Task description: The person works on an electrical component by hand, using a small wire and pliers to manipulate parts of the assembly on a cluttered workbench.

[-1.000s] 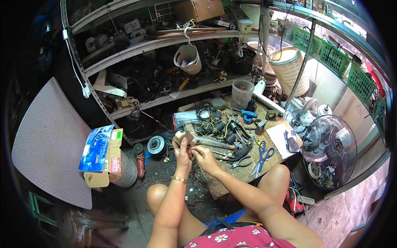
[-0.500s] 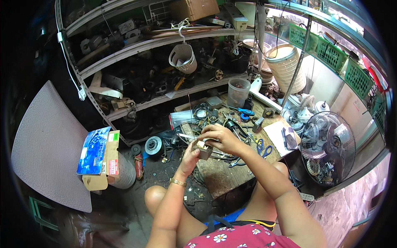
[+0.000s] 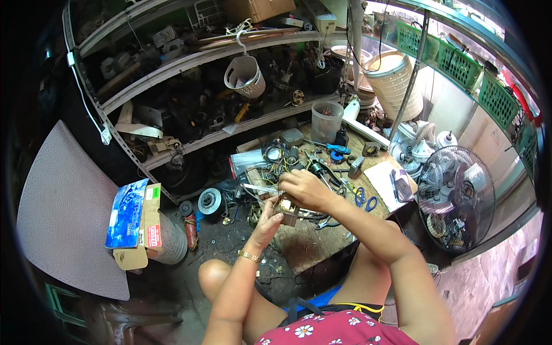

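Observation:
My left hand (image 3: 265, 220) reaches up from below, and its fingers press the left side of a small boxy brown and metal part (image 3: 286, 207) with thin wires. My right hand (image 3: 305, 190) lies over the top of the same part and grips it from above, hiding most of it. Both hands hover over the near left part of a low wooden workbench (image 3: 310, 244) strewn with tools and wires. A gold bracelet sits on my left wrist.
Blue-handled scissors (image 3: 363, 199), a blue screwdriver (image 3: 337, 148), a clear plastic cup (image 3: 326, 121) and a notepad (image 3: 384, 179) lie on the bench. A wire-guarded fan (image 3: 456, 196) stands to the right. Cluttered shelves (image 3: 190, 60) rise behind, and boxes on a bucket (image 3: 138, 221) stand at the left.
My right hand has swung over the small part and now covers it from above. Both hands have shifted slightly right, further over the bench.

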`<act>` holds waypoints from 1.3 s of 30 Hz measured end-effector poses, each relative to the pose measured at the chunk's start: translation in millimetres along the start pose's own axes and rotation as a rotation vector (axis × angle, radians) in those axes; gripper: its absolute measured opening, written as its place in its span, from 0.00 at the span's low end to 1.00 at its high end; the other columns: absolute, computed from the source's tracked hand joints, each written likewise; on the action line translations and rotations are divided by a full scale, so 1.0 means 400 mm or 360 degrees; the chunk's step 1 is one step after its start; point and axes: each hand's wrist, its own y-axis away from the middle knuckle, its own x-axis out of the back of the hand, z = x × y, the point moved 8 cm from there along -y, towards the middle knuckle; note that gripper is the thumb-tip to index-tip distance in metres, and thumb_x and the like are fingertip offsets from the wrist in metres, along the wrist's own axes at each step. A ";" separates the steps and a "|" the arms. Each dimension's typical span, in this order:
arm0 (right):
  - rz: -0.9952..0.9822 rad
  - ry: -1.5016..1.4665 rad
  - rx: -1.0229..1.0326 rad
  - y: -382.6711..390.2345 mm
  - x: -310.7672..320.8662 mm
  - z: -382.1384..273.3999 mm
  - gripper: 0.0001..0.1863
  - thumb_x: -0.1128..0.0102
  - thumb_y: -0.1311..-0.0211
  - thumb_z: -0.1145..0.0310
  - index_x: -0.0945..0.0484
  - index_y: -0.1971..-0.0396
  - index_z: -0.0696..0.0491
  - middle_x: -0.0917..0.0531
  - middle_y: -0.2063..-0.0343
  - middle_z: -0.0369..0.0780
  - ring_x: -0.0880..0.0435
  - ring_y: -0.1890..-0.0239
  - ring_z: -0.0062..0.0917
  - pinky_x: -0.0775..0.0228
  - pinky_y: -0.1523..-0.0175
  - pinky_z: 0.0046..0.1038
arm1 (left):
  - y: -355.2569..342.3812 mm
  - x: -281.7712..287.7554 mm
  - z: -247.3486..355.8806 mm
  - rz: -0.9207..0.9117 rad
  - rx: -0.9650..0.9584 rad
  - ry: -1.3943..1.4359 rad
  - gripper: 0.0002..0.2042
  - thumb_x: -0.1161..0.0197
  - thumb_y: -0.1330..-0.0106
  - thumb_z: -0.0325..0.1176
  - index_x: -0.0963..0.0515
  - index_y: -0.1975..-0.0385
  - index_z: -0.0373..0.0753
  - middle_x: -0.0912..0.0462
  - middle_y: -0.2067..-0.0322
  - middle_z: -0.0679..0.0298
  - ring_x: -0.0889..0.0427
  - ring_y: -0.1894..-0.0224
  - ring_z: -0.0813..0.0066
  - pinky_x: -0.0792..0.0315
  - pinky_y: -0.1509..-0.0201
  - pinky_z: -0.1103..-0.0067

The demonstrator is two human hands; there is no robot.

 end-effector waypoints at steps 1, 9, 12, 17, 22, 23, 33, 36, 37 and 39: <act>-0.0092 0.0031 0.0142 0.002 -0.010 -0.004 0.08 0.36 0.50 0.68 0.23 0.69 0.50 0.22 0.68 0.35 0.21 0.62 0.30 0.29 0.60 0.31 | 0.000 -0.002 -0.005 -0.0001 0.0012 0.0001 0.35 0.35 0.35 0.40 0.44 0.32 0.37 0.35 0.37 0.62 0.35 0.34 0.72 0.43 0.29 0.72; -0.0349 0.0112 -0.1150 0.116 -0.079 0.198 0.13 0.39 0.39 0.61 0.19 0.56 0.47 0.16 0.53 0.44 0.19 0.54 0.42 0.24 0.56 0.41 | -0.011 -0.007 -0.021 0.0018 0.0032 0.0067 0.37 0.33 0.36 0.41 0.43 0.31 0.35 0.37 0.35 0.62 0.36 0.33 0.71 0.42 0.28 0.70; 0.0050 0.0340 -0.0241 0.039 0.014 0.050 0.22 0.38 0.40 0.60 0.22 0.44 0.41 0.25 0.41 0.40 0.25 0.46 0.37 0.29 0.50 0.38 | 0.000 -0.003 -0.030 0.0084 0.0102 0.0067 0.38 0.32 0.37 0.46 0.41 0.31 0.39 0.29 0.38 0.63 0.30 0.34 0.68 0.39 0.28 0.67; -0.0292 0.0396 0.0220 0.025 -0.070 0.037 0.08 0.36 0.46 0.58 0.19 0.66 0.40 0.17 0.62 0.31 0.21 0.56 0.29 0.32 0.53 0.38 | 0.006 0.000 -0.021 0.0086 0.0108 0.0199 0.39 0.31 0.39 0.47 0.40 0.31 0.39 0.29 0.38 0.63 0.29 0.35 0.68 0.37 0.29 0.67; 0.0072 -0.1199 -0.2304 0.350 -0.100 0.578 0.27 0.57 0.24 0.51 0.23 0.76 0.57 0.14 0.73 0.45 0.16 0.80 0.30 0.28 0.78 0.31 | -0.020 -0.043 -0.026 -0.0003 0.0046 -0.0131 0.40 0.30 0.39 0.45 0.41 0.31 0.35 0.32 0.38 0.61 0.30 0.36 0.69 0.37 0.31 0.70; -0.0273 -0.0717 -0.2382 0.428 -0.088 0.611 0.28 0.54 0.26 0.49 0.20 0.74 0.59 0.13 0.70 0.47 0.13 0.74 0.37 0.23 0.71 0.35 | -0.033 -0.053 -0.024 -0.0007 0.0008 -0.0217 0.40 0.30 0.39 0.43 0.42 0.31 0.34 0.34 0.37 0.60 0.31 0.36 0.70 0.38 0.31 0.71; 0.0089 -0.0802 -0.0590 0.013 0.037 0.008 0.10 0.34 0.37 0.71 0.18 0.59 0.59 0.15 0.70 0.41 0.15 0.69 0.28 0.24 0.61 0.28 | -0.016 0.033 0.053 0.0493 -0.0382 -0.0706 0.38 0.28 0.38 0.32 0.46 0.34 0.37 0.31 0.43 0.58 0.27 0.40 0.71 0.29 0.36 0.74; 0.0122 -0.1018 -0.0707 -0.022 0.013 0.005 0.06 0.35 0.38 0.73 0.16 0.65 0.60 0.16 0.72 0.41 0.15 0.69 0.25 0.25 0.63 0.25 | -0.010 0.027 0.049 0.0424 -0.0387 -0.0590 0.38 0.29 0.37 0.30 0.47 0.33 0.38 0.32 0.40 0.58 0.28 0.38 0.69 0.30 0.35 0.72; 0.0031 -0.1185 -0.0948 -0.010 -0.013 0.027 0.07 0.34 0.39 0.72 0.16 0.66 0.60 0.16 0.72 0.42 0.15 0.70 0.27 0.25 0.64 0.25 | -0.011 0.019 0.055 0.0419 -0.0385 -0.0579 0.38 0.29 0.37 0.30 0.47 0.33 0.38 0.32 0.40 0.58 0.28 0.38 0.69 0.30 0.35 0.72; -0.0013 -0.1170 -0.1041 0.009 -0.043 0.052 0.08 0.33 0.39 0.70 0.16 0.68 0.61 0.15 0.71 0.42 0.15 0.68 0.27 0.25 0.63 0.27 | -0.009 0.003 0.065 0.0404 -0.0364 -0.0535 0.37 0.29 0.37 0.31 0.48 0.33 0.38 0.32 0.40 0.58 0.27 0.39 0.69 0.30 0.34 0.72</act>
